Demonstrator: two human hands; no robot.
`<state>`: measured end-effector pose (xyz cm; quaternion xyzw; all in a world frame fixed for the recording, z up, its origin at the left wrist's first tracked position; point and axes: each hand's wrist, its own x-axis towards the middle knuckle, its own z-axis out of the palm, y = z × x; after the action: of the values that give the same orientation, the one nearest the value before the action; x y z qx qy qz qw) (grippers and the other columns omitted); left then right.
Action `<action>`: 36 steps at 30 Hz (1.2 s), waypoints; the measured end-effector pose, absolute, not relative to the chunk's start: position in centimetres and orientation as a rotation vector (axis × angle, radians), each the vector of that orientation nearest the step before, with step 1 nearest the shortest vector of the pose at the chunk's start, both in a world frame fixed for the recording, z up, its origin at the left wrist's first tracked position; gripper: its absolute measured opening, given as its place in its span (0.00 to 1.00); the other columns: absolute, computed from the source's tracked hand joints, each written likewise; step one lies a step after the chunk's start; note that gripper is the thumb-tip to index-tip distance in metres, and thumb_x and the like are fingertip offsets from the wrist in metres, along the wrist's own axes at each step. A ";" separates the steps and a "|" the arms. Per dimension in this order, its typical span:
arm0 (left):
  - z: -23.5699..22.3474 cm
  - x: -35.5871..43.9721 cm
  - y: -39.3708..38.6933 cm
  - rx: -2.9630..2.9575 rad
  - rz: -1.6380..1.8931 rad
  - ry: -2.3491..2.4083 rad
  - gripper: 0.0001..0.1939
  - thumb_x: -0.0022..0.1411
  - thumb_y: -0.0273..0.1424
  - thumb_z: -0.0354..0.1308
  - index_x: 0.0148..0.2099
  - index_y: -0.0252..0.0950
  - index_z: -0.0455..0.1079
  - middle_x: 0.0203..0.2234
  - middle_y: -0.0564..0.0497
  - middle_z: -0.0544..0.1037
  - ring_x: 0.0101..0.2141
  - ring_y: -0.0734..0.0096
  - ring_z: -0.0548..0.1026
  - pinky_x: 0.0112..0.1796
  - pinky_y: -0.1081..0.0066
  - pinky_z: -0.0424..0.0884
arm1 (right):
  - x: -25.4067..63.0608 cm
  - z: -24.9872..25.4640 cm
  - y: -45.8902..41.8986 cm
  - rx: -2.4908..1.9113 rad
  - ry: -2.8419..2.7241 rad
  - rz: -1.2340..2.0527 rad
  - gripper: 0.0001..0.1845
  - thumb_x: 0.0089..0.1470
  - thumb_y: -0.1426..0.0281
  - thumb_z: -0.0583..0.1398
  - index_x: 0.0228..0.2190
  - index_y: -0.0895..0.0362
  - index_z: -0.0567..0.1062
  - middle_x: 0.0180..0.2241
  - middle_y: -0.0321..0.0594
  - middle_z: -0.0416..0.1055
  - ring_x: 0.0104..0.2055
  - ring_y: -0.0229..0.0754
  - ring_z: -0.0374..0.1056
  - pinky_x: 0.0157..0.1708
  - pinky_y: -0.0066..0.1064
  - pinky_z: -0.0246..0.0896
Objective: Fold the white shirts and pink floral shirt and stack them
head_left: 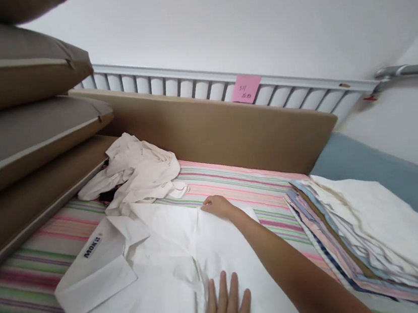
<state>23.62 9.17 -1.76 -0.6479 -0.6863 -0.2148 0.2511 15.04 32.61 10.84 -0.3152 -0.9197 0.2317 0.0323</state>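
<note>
A white collared shirt [156,254] lies spread over the striped sheet, its collar toward the left with a "MOKU"-like label inside. My right hand [217,206] reaches across from the lower right and pinches the shirt's far edge between thumb and fingers. Flat on the white cloth near the bottom of the view rests my left hand [228,309], its fingers spread. A crease runs through the cloth between the two hands.
Beyond the collar sits a crumpled heap of off-white clothes [145,164]. Folded shirts [385,226] are stacked at the right. Brown cushions [19,134] pile up at the left. A brown board [221,129] leans against a radiator [185,86] bearing a pink note [246,89].
</note>
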 end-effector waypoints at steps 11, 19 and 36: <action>-3.4 24.1 9.7 -1.621 -0.666 -1.852 0.28 0.56 0.45 0.52 0.58 0.46 0.60 0.56 0.46 0.66 0.58 0.46 0.58 0.55 0.45 0.47 | 14.9 8.5 33.1 -0.736 -2.829 0.906 0.08 0.48 0.67 0.59 0.31 0.57 0.76 0.34 0.36 0.74 0.38 0.39 0.68 0.40 0.29 0.61; -1.5 24.0 9.0 -1.852 -0.681 -1.996 0.33 0.58 0.51 0.45 0.62 0.42 0.55 0.59 0.42 0.60 0.57 0.43 0.60 0.51 0.45 0.56 | 17.5 8.3 27.9 -0.740 -2.709 0.304 0.20 0.56 0.67 0.54 0.51 0.55 0.68 0.59 0.45 0.56 0.64 0.48 0.43 0.61 0.47 0.33; 4.9 23.2 1.8 -1.823 -0.620 -2.272 0.38 0.57 0.36 0.54 0.66 0.37 0.43 0.64 0.43 0.45 0.62 0.51 0.43 0.57 0.48 0.55 | 36.5 2.0 17.2 -1.090 -2.705 0.004 0.28 0.58 0.53 0.47 0.57 0.47 0.61 0.62 0.42 0.50 0.64 0.51 0.43 0.59 0.51 0.38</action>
<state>23.24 1.79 4.86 -0.6100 -0.7604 -0.2076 0.0816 36.48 17.16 2.00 -0.3715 -0.9216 0.0013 0.1125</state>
